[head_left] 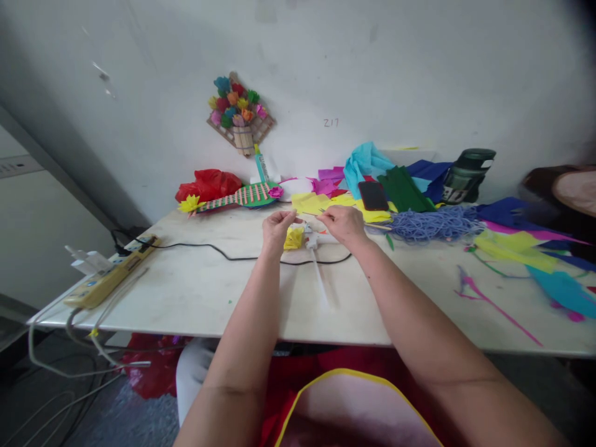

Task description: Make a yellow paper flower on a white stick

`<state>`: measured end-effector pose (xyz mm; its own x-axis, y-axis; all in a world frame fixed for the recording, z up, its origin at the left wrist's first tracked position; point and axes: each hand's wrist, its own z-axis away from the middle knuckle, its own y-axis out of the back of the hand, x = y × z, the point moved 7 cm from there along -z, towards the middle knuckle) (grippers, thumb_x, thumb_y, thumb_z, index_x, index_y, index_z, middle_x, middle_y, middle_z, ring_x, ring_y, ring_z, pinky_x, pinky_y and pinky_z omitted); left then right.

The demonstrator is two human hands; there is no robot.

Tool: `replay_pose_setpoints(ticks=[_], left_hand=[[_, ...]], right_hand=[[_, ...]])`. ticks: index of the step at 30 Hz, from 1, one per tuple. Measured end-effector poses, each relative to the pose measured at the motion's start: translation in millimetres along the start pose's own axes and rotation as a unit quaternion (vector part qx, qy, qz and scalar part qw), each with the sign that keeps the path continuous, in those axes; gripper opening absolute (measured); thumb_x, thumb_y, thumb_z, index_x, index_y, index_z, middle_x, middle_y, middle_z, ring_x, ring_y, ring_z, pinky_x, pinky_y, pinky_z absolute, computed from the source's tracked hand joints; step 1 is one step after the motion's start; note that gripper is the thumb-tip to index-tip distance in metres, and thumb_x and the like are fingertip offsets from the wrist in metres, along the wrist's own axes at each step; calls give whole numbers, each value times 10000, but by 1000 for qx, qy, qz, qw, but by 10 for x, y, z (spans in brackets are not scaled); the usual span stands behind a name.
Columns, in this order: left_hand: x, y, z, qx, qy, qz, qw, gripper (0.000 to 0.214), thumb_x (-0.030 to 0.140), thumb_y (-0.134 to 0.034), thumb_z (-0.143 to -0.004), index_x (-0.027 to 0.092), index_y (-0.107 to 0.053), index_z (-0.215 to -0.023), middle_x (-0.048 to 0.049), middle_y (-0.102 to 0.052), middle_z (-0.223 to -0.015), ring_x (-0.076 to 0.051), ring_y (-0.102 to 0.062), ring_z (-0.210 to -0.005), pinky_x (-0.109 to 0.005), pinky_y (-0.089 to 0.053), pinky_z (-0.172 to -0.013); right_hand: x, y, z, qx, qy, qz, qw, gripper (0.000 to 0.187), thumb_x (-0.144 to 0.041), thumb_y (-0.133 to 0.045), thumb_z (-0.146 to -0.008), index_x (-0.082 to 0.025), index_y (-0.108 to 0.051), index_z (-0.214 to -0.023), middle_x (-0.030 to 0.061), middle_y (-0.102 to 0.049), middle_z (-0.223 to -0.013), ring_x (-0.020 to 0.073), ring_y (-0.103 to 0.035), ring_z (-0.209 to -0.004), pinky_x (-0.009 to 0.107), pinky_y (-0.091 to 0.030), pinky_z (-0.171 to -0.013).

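Both my hands reach out over the white table [195, 292]. My left hand [277, 228] is pinched, fingertips together, just above a small yellow paper piece [294, 238]. My right hand [343, 225] is also pinched at its fingertips, beside a white glue gun [315, 239] lying on the table. Something thin seems to stretch between the two pinches; I cannot make out what it is. A black cord [223, 253] runs from the glue gun to a yellow power strip [108, 279] at the table's left edge.
Coloured paper sheets [372, 180], a black phone [373, 195], blue string [433, 223] and a dark bottle [467, 175] crowd the back right. A paper guitar [237, 197], red bag [209, 184] and glue tube [261, 166] sit behind. A flower craft [239, 115] hangs on the wall.
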<state>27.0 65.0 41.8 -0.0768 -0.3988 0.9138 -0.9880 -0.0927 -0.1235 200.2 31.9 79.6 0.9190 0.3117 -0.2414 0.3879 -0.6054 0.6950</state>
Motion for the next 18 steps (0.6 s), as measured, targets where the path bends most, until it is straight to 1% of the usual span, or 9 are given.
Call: replay_pose_setpoints(ticks=[4,6,8,10,11,13,14,16,18], left_hand=[[24,139,-35,51,-11,-37,998,294,418,-609,-706,166,-571,-558,-22,-615,-509,-133,-575,-569,-262,-434,-642],[42,295,-47,112,-11,-85,990,340,427,-526,-766,180,-553,-535,-30,-601,-514,-159,-601,-626,-282,-455,-673],[81,517,-19,217,-2,-182,959,362,426,-472,-805,183,-589,-564,-73,-656,-650,-219,-625,-834,-330,-464,-776],[180,681,41,312,-17,-292,904,229,373,-554,-772,180,-664,-719,-111,-671,-1002,-280,-502,-1149,-396,-389,-958],[217,687,42,315,-29,-341,885,200,321,-620,-725,187,-680,-860,-107,-583,-1226,-304,-362,-1286,-429,-315,-1035],[195,653,17,293,-20,-380,877,393,313,-685,-676,207,-648,-1053,-85,-372,-1441,-335,-183,-1373,-473,-219,-1092],[166,601,-8,266,-21,-379,886,374,352,-661,-708,210,-653,-1054,-76,-357,-1452,-326,-163,-1382,-465,-195,-1106],[112,442,-58,195,-44,-362,911,267,418,-567,-789,225,-699,-918,-48,-467,-1376,-273,-157,-1391,-426,-156,-1130],[81,254,-84,118,-84,-329,933,248,435,-556,-797,239,-704,-768,-26,-548,-1297,-242,-160,-1392,-425,-133,-1138]], right_hand=[[-5,11,4,1,-2,0,1000,236,-362,-575,-800,-189,-688,-685,39,-704,-738,160,-593,-704,267,-285,-569],[-4,10,6,-1,-2,4,1000,245,-368,-571,-801,-187,-683,-681,41,-703,-729,160,-593,-701,266,-280,-566],[0,-1,8,-2,-2,8,1000,250,-374,-566,-803,-188,-678,-679,40,-701,-724,160,-592,-698,266,-275,-563],[7,-21,11,-4,0,11,1000,250,-378,-565,-804,-190,-675,-681,39,-699,-722,158,-588,-693,264,-272,-561],[9,-33,12,-4,1,12,1000,249,-379,-565,-803,-191,-673,-680,39,-699,-722,157,-586,-690,264,-271,-561],[9,-53,17,-4,5,12,1000,249,-381,-566,-803,-192,-671,-678,39,-697,-720,155,-583,-688,263,-271,-561],[6,-60,19,-3,7,12,1000,250,-381,-564,-804,-192,-670,-678,39,-697,-721,155,-582,-689,263,-271,-561],[-4,-66,22,-1,10,11,1000,251,-379,-560,-807,-192,-669,-680,38,-697,-724,155,-584,-696,264,-273,-563],[-21,-66,25,-2,14,8,1000,246,-379,-561,-807,-192,-671,-691,37,-697,-730,156,-587,-705,264,-274,-566]])
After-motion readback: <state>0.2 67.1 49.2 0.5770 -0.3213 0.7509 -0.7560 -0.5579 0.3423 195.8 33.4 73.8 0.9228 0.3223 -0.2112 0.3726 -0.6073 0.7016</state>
